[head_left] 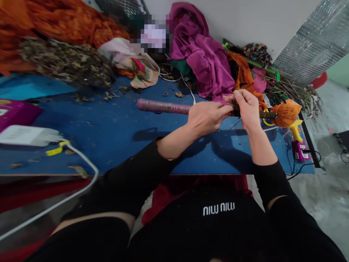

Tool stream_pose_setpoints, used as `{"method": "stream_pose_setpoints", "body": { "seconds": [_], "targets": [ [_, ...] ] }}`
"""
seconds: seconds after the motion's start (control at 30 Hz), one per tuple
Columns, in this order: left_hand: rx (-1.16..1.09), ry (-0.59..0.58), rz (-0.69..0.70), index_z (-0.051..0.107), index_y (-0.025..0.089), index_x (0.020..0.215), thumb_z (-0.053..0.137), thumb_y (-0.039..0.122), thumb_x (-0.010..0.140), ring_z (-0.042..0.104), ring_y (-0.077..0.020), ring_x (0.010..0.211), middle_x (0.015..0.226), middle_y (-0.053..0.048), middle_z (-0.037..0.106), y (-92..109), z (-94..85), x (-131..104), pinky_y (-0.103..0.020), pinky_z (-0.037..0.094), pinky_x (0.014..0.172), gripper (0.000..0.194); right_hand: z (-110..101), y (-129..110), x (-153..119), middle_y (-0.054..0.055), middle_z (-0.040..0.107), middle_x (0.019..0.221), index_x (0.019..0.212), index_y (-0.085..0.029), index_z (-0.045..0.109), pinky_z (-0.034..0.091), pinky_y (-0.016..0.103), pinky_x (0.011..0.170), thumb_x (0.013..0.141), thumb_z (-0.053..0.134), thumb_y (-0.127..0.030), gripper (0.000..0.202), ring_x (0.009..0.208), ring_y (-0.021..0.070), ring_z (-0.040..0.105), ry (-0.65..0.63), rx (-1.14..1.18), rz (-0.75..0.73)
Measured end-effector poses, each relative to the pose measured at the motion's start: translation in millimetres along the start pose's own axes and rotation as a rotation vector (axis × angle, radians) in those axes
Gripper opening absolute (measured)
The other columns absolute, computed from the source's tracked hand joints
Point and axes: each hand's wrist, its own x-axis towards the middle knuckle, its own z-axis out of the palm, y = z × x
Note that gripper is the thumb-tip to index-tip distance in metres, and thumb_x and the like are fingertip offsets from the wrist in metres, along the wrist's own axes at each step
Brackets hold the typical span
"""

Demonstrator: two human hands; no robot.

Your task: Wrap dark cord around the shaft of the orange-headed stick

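Note:
A long stick (165,106) lies level across my front, its left part covered in a pink-purple wrapping and its bare right end dark brown. My left hand (205,115) is closed around it near the middle, fingers pointing right. Just right of that, my right hand (247,107) is above the stick with thumb and forefinger pinched together. Something small and brownish shows at those fingertips, too small to name. Beyond the stick's right end is a bundle of orange cloth (286,114). Magenta cloth (204,54) reaches down behind both hands.
The blue table (109,127) carries a heap of dried leaves (68,63), orange fabric (76,22) and bundled twigs (302,87). At right stands a yellow glue gun (296,131) by a purple box (301,151). A white charger (29,135) with its cable lies at left.

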Motion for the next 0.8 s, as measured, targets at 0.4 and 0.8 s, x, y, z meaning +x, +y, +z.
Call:
{"method": "stream_pose_setpoints", "body": {
  "seconds": [0.4, 0.8],
  "targets": [
    [-0.137, 0.118, -0.141, 0.083, 0.030, 0.126, 0.056, 0.033, 0.103, 0.077, -0.0246, 0.093, 0.109, -0.008, 0.085, -15, -2.8, 4, -0.034, 0.048, 0.072, 0.036, -57, -37, 7, -0.003, 0.068, 0.070, 0.073, -0.019, 0.068, 0.042, 0.017, 0.045, 0.075, 0.090, -0.059, 0.046, 0.053, 0.0043, 0.056, -0.090, -0.079, 0.089],
    [-0.326, 0.043, -0.420, 0.087, 0.041, 0.114, 0.073, 0.039, 0.090, 0.075, -0.0251, 0.097, 0.094, 0.001, 0.084, -62, -37.6, 7, -0.033, 0.043, 0.079, 0.028, -176, -42, 14, -0.004, 0.066, 0.066, 0.067, -0.019, 0.066, 0.025, 0.019, 0.038, 0.063, 0.093, -0.046, 0.038, 0.040, 0.0000, 0.035, 0.340, -0.192, -0.110]
  ]
}}
